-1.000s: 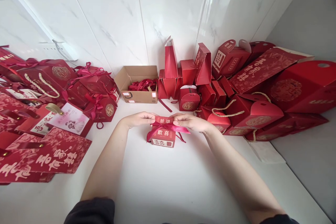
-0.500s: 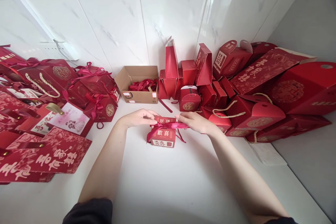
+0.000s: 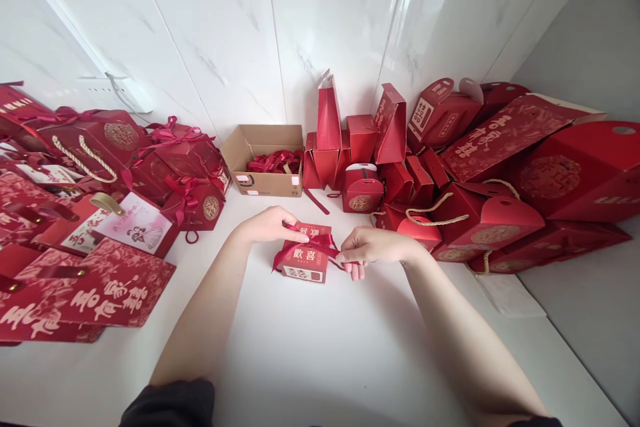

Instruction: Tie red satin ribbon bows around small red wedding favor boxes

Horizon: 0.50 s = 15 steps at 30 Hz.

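Note:
A small red gift box (image 3: 303, 257) with gold-white Chinese characters sits on the white table in front of me. A dark red satin ribbon (image 3: 323, 240) is tied around it, with a bow on top. From the left, my left hand (image 3: 270, 223) grips the box, its thumb lying over the top by the bow and its other fingers hidden behind. At the right side, my right hand (image 3: 373, 247) is closed, thumb and forefinger pinching the ribbon's tail.
Behind the box stands an open cardboard box (image 3: 267, 185) of loose ribbons. Red gift boxes (image 3: 363, 195) are piled at the back right, some with rope handles. Ribboned boxes (image 3: 200, 203) and flat red bags (image 3: 115, 283) crowd the left. A tiled wall (image 3: 215, 47) closes off the back.
My right hand has moved slightly down and curled around the ribbon's tail. My left thumb has come over the top of the box, which has turned and shifted a little left.

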Tool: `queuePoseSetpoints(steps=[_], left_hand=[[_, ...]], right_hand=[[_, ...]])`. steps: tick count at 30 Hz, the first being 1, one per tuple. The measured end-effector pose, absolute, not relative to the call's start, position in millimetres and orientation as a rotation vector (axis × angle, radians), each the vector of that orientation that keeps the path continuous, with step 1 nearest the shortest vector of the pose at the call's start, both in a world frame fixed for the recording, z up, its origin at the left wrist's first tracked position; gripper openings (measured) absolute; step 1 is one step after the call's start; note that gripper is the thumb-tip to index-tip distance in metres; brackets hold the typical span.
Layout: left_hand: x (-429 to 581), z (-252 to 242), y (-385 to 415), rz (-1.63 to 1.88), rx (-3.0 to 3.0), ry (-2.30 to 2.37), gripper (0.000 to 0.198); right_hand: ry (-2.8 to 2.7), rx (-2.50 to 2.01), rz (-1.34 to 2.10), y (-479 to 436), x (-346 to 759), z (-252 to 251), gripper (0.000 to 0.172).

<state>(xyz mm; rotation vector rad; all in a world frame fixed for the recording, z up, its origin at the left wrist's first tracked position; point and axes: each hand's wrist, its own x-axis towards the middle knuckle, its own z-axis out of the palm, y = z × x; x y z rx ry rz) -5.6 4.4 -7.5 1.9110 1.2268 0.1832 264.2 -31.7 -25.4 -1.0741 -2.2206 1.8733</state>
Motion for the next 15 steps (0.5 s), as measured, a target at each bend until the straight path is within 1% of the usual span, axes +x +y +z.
queuePoseSetpoints(steps=[6,11,13,15], left_hand=[[-4,-8,4,0.23,1.921,1.271,0.053],[-2,-9,4,0.22,1.881,1.276,0.052],[-1,-9,4,0.218,1.882,1.287,0.05],[-2,-7,3,0.239,1.885,1.296,0.047]], right_hand=[[-2.241,-1.087,1.989,-27,264,-35,0.046],[-2.238,-1.087,1.986,-22,257,-48,0.042],[-2.271,-1.14,1.887,-22,253,-51,0.039],[-2.38,-1.275,1.644,-23,250,-51,0.03]])
